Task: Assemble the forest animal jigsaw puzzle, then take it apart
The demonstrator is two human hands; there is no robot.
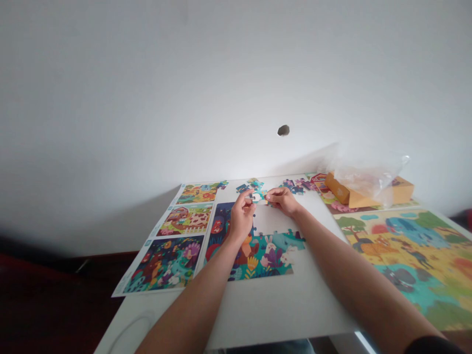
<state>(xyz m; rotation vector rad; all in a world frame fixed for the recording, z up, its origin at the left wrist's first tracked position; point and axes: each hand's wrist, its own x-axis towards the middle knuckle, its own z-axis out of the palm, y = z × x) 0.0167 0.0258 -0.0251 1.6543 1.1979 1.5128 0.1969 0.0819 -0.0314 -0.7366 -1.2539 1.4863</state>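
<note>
Our left hand point(241, 217) and right hand point(283, 200) pinch a small jigsaw piece point(257, 197) between their fingertips point(271, 195), just above the part-built puzzle point(265, 260), near the far edge of the white table point(258, 319), with loose pieces point(295, 187) close by.

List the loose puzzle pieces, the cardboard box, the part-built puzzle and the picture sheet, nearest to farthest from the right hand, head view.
1. Loose puzzle pieces: beyond the right hand.
2. Part-built puzzle: nearer the person.
3. Cardboard box: far right.
4. Picture sheet: far left.

Two hands point(242, 216), one held jigsaw piece point(257, 197), three printed pictures point(165, 263), one box point(337, 189)
</note>
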